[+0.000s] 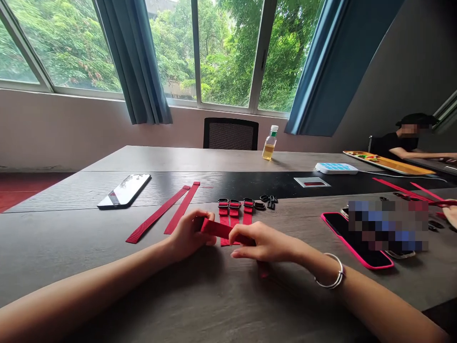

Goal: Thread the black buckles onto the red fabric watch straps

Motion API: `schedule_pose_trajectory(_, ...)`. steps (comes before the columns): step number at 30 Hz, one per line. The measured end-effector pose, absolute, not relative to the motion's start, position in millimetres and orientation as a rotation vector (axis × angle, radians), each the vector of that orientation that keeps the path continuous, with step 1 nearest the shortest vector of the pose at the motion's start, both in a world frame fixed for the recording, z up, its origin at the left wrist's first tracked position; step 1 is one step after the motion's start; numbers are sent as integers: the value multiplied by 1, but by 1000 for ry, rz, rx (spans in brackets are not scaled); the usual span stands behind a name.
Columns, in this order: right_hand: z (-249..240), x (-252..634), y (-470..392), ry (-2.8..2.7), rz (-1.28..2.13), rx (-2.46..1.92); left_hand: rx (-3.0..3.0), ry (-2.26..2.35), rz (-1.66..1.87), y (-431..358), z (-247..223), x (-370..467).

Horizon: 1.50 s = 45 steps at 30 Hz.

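My left hand [192,232] and my right hand [257,242] are both closed on a red strap [218,229], stretched between them just above the table. A loose end of red webbing hangs below my right hand. Behind my hands lie several red straps with black buckles [234,205] threaded at their far ends, partly hidden by my fingers. Just right of those sits a small group of loose black buckles [268,202]. To the left of my left hand lie two flat red strips, an outer one [157,215] and an inner one [184,205].
A silver phone [124,191] lies left; a pink-edged phone [357,240] lies right beside a blurred patch. Farther back are a bottle [269,148], a power strip [336,168] and a yellow tray [396,165]. Another person's hand [450,213] shows at the right edge.
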State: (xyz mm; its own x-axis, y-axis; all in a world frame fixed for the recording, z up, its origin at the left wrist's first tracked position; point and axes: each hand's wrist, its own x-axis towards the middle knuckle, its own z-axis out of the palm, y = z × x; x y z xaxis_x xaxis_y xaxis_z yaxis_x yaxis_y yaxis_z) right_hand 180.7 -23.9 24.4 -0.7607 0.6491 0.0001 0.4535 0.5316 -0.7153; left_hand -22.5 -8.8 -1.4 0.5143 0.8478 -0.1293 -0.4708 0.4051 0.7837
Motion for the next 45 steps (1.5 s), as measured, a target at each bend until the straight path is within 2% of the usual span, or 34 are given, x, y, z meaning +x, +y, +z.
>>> schedule_pose_trajectory(3, 47, 203, -10, -2530, 1121, -1032, 800, 556, 889, -9, -2, -22)
schedule_pose_trajectory(5, 56, 221, 2, -2660, 1078, -1311, 855, 558, 873, -8, -3, -23)
schedule_pose_trajectory(6, 58, 229, 8, -2721, 948, -1528, 884, 562, 857, -8, -3, -23)
schedule_pose_trajectory(9, 52, 245, 24, -2659, 650, -1801, 957, 564, 796, -8, -5, -23)
schedule_pose_trajectory(16, 40, 233, 21, -2433, 155, -1815, 1255, 536, 566, -11, -4, -27)
schedule_pose_trajectory(18, 41, 219, 10, -2448, 186, -1608, 1381, 549, 489, -12, -2, -27)
schedule_pose_trajectory(21, 35, 194, -12, -2515, 522, -1004, 1465, 542, 491, -15, 1, -26)
schedule_pose_trajectory(23, 24, 179, -25, -2541, 547, -817, 1476, 540, 522, -17, 1, -24)
schedule_pose_trajectory(28, -1, 164, -33, -2552, 426, -776, 1335, 521, 500, -14, -3, -26)
schedule_pose_trajectory(34, -5, 166, -26, -2482, 339, -684, 1286, 527, 491, -9, -4, -29)
schedule_pose_trajectory(41, 4, 166, -29, -2492, 496, -691, 1289, 537, 495, -12, -3, -24)
schedule_pose_trajectory(45, 30, 194, -11, -2534, 656, -951, 1376, 613, 481, -2, 2, -34)
